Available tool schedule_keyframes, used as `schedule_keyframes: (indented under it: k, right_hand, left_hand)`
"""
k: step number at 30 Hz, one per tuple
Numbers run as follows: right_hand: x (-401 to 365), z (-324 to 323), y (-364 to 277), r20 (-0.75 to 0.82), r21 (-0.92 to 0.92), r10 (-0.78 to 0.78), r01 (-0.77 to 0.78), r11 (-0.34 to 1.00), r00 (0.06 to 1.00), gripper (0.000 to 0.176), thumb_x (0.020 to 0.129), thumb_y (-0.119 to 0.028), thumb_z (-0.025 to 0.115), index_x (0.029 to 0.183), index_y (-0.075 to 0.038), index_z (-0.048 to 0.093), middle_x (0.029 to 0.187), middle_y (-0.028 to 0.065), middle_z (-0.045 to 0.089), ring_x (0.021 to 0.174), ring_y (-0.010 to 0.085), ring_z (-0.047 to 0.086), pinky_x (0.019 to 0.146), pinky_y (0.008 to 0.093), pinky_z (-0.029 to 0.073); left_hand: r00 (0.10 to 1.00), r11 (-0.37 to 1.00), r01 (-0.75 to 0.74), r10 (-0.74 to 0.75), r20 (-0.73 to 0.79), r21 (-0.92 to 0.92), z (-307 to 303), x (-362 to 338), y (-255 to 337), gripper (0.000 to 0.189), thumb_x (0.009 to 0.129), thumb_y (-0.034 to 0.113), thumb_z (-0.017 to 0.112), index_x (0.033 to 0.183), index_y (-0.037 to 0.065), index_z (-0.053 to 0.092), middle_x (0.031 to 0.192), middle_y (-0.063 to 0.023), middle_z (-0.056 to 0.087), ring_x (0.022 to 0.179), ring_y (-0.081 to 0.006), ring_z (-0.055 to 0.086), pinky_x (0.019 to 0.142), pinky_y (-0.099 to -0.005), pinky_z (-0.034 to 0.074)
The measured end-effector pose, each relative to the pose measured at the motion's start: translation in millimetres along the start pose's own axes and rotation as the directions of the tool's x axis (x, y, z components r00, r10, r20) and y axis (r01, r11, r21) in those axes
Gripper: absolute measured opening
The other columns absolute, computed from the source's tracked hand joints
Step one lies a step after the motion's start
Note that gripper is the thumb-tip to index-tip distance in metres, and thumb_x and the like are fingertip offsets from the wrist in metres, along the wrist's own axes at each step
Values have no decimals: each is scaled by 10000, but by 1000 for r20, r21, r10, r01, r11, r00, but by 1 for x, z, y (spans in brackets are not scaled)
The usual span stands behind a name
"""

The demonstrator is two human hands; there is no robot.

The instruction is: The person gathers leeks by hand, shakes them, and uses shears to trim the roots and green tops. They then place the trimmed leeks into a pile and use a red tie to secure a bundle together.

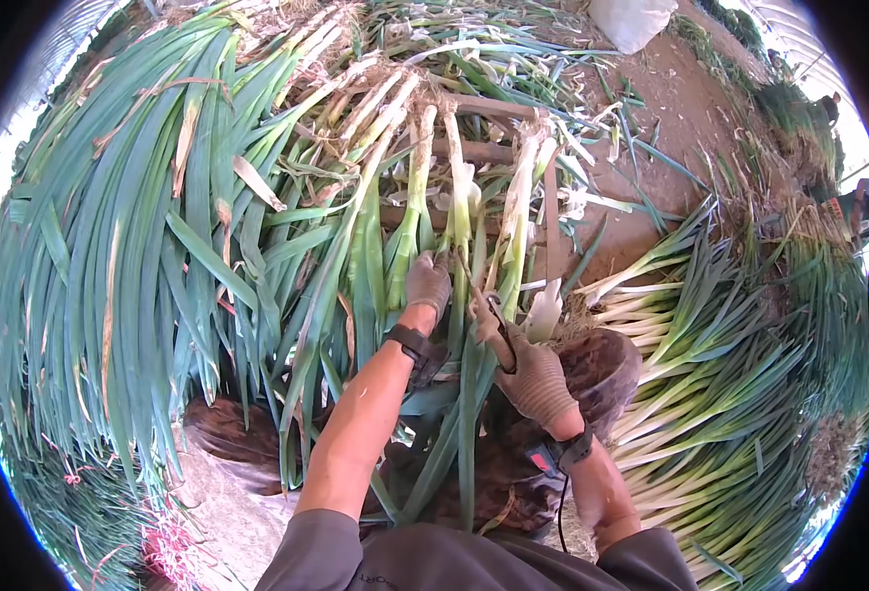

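Both hands wear tan gloves. My left hand (428, 283) is closed around the green part of a leek (460, 192), whose roots point away from me. Just right of it, my right hand (533, 379) is closed on a tool with a dark curved handle (501, 333); its tip lies beside the leek's stalk. More leeks (418, 167) rest side by side on a wooden rack (475, 152), with their leaves hanging toward me. Another thick leek (523, 182) lies to the right of the held one.
A large heap of leeks (109, 246) fills the left side. White-stemmed leeks (671, 394) lie in a row at the right. Pink strings (173, 552) are at the lower left. A white sack (633, 22) stands at the top, and loose trimmings cover the ground beyond the rack.
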State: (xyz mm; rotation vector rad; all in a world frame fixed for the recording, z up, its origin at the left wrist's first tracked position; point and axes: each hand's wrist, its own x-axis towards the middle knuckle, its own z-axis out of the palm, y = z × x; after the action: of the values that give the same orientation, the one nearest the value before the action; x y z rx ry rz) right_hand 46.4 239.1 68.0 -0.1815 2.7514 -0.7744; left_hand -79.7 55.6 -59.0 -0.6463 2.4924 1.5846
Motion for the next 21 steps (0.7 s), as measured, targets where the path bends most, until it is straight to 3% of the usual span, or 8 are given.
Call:
schedule_keyframes:
  k: [5, 8, 11, 14, 17, 21]
  right_hand:
    - [38, 4, 6, -14, -12, 37, -37, 999, 999, 548, 767, -174, 674, 1276, -29, 530, 808, 279, 654, 856, 477, 637, 769, 541, 508]
    - [66, -5, 0, -22, -145, -2, -1, 989, 1000, 538, 763, -190, 679, 1256, -28, 537, 823, 277, 662, 857, 471, 641, 774, 544, 509]
    - [101, 0, 8, -47, -121, 61, -67, 990, 997, 534, 760, -208, 685, 1243, -33, 542, 844, 278, 668, 863, 466, 644, 783, 539, 513]
    - [125, -6, 6, -74, -121, 28, -37, 992, 997, 516, 762, -205, 690, 1224, -23, 550, 857, 280, 672, 877, 464, 647, 791, 533, 517]
    - [152, -9, 6, -66, -138, 25, -34, 990, 997, 495, 760, -200, 695, 1199, -17, 557, 881, 280, 675, 889, 463, 649, 801, 526, 519]
    - [180, -11, 3, -60, -108, -3, -3, 994, 998, 360, 798, -192, 664, 1098, -15, 575, 925, 258, 685, 909, 444, 662, 830, 525, 526]
  left_hand:
    - [993, 990, -117, 117, -2, 74, -9, -14, 13, 433, 914, 352, 666, 1083, -46, 643, 894, -237, 698, 816, -316, 684, 747, -413, 509]
    - [992, 993, -118, 119, 39, -14, 1, -4, -4, 477, 853, 343, 726, 1094, -59, 638, 941, -257, 698, 867, -368, 683, 780, -422, 511]
    - [982, 982, -190, 190, 15, 18, 4, -1, -12, 490, 828, 371, 722, 1134, 0, 630, 1011, -264, 690, 965, -414, 666, 829, -466, 517]
    - [992, 990, -125, 123, 36, 61, 0, -6, -2, 506, 821, 375, 723, 1147, 2, 619, 1024, -267, 686, 979, -418, 660, 846, -468, 516]
    - [992, 988, -123, 122, 15, 89, 0, -9, 2, 471, 825, 288, 751, 1132, -45, 621, 998, -246, 701, 962, -371, 679, 851, -427, 507]
    - [989, 986, -146, 146, 12, 79, -2, -11, 2, 507, 831, 366, 715, 1161, 0, 592, 1016, -264, 685, 981, -430, 653, 846, -484, 514]
